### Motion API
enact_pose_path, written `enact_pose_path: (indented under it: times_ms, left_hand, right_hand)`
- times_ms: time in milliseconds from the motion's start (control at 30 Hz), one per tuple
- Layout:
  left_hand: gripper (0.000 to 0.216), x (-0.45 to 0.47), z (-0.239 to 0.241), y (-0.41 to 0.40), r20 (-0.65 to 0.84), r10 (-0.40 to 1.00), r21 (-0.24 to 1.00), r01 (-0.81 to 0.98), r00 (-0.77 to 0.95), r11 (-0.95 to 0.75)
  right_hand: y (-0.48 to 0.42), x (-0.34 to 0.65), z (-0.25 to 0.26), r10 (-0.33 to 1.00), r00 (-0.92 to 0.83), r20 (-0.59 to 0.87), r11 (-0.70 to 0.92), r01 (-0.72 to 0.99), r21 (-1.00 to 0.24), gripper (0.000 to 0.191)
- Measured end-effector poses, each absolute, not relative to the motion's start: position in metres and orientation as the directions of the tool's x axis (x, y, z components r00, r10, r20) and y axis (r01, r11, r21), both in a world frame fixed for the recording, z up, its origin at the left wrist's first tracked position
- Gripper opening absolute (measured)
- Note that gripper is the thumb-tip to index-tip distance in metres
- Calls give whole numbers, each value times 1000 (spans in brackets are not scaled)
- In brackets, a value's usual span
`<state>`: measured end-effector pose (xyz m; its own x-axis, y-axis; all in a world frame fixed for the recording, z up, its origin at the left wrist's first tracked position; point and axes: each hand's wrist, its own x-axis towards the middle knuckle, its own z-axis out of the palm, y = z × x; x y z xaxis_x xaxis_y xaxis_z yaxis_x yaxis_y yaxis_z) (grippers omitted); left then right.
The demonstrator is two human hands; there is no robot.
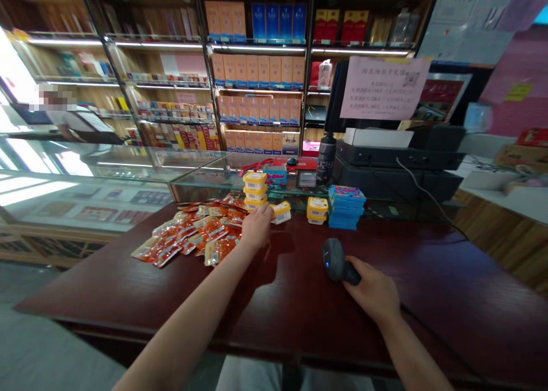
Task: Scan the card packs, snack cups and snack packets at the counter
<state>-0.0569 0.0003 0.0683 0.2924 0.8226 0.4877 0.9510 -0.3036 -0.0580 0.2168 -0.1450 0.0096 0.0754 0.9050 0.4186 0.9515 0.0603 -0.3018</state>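
Note:
My right hand is wrapped round the handle of a black barcode scanner, held over the dark red table with a small blue light showing. My left hand reaches forward, its fingers closed at the left end of a tilted yellow-lidded plastic tub; the fingertips are partly hidden. Directly behind that hand rises a stack of similar tubs. To its left spreads a loose heap of orange snack packets. Farther right, a short stack of tubs stands beside a pile of blue packs.
A glass counter borders the table's far side. At the back right stand a monitor with a paper notice and black machines. The scanner's cord trails right. A person is at the far left, before stocked shelves.

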Motion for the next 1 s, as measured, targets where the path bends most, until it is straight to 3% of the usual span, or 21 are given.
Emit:
enact_pose_path:
  times_ms: [233,433,533,767,1000]
  left_hand:
    - [19,-63,29,-35,455,881,145,966,127,-213]
    - [17,-64,20,-34,486,869,210,953,93,-220]
    - [18,-63,20,-35,485,868,212,950,101,-229]
    - [21,-58,23,-38,447,889,222,951,98,-216]
    - [23,-57,22,-36,419,903,226,952,95,-205]
  right_hand:
    - [-146,215,18,948,35,317,89,926,-367,35]
    - [-150,200,40,975,-41,220,196,635,-747,41]
    - [-161,188,53,992,-89,87,119,481,-869,47]
    - [-180,175,55,994,-101,34,74,420,-905,45]
    - [-182,179,51,976,-134,172,217,525,-823,43]
